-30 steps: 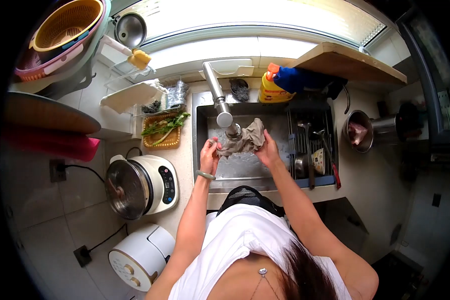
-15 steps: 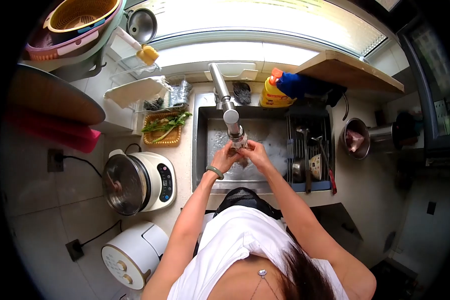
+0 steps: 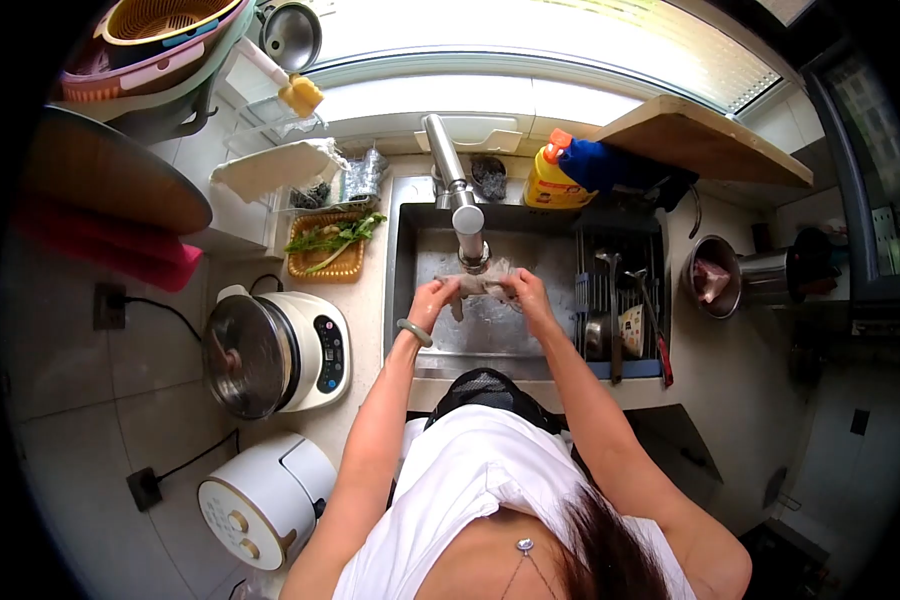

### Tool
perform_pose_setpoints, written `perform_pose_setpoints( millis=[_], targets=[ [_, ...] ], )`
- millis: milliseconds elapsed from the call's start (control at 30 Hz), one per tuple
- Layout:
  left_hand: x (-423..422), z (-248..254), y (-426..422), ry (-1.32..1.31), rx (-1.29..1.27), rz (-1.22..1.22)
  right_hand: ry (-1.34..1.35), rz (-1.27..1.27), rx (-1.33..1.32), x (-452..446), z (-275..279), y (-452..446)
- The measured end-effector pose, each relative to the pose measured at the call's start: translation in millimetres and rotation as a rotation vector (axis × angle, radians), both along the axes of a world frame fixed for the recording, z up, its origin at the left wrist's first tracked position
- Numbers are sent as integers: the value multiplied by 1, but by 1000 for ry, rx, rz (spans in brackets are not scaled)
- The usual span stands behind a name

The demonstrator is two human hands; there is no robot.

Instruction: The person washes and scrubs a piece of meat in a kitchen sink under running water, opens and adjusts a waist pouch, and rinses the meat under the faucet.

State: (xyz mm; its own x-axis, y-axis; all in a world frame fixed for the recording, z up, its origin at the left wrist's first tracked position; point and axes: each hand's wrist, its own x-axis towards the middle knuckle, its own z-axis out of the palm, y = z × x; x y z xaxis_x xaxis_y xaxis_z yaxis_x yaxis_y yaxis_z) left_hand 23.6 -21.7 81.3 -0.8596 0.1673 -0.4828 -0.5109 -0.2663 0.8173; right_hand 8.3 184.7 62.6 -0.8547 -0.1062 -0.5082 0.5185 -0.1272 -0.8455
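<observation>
My left hand (image 3: pixel 434 302), with a green bangle on its wrist, and my right hand (image 3: pixel 528 294) are both closed on a thin pale cloth (image 3: pixel 482 286). It is limp, looks wet and partly see-through, and hangs stretched between them. A corner droops below my left fingers. Directly above it is the spout of the metal faucet (image 3: pixel 467 222). Both hands are over the steel sink (image 3: pixel 490 350), whose bottom is wet. Any water stream is hard to make out.
A rack with ladles (image 3: pixel 620 300) fills the sink's right side. Behind it stands a yellow bottle (image 3: pixel 552 182). At left are a basket of greens (image 3: pixel 327 262), an electric pot (image 3: pixel 255 352) and a white appliance (image 3: pixel 260 500). A metal bowl (image 3: pixel 712 282) holding meat is at right.
My hands have moved apart from close together under the spout. The cloth, bunched between my fingers before, is now spread out between them.
</observation>
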Motion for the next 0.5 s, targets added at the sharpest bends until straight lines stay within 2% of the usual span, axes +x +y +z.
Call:
perform_pose_setpoints(
  millis=[33, 100, 133, 167, 233, 267, 300, 367, 400, 433, 500],
  targets=[
    [0, 4, 3, 81, -118, -94, -2, 3, 0, 2, 1, -3],
    [1, 17, 9, 238, -354, -283, 312, 28, 251, 9, 16, -16],
    [1, 7, 9, 357, -443, -309, 314, 4, 259, 10, 4, -16],
    [1, 9, 8, 353, -443, -308, 311, 6, 259, 8, 1, -11],
    [0, 24, 4, 342, -627, -280, 402, 68, 576, 4, -4, 5],
    [1, 31, 2, 279, -604, -220, 360, 32, 785, 3, -5, 9],
    [-3, 19, -6, 263, -666, -248, 357, 32, 786, 4, -9, 14],
    [-2, 8, -18, 285, -612, -255, 334, -51, 784, 3, -16, 25],
    [-2, -12, -27, 283, -612, -256, 249, -33, 634, 4, -15, 28],
    [-5, -48, -37, 311, -539, -261, 248, -32, 634, 5, -16, 28],
    [-7, -49, -40, 337, -467, -264, -125, -269, -78, 5, -16, 26]
  ],
)
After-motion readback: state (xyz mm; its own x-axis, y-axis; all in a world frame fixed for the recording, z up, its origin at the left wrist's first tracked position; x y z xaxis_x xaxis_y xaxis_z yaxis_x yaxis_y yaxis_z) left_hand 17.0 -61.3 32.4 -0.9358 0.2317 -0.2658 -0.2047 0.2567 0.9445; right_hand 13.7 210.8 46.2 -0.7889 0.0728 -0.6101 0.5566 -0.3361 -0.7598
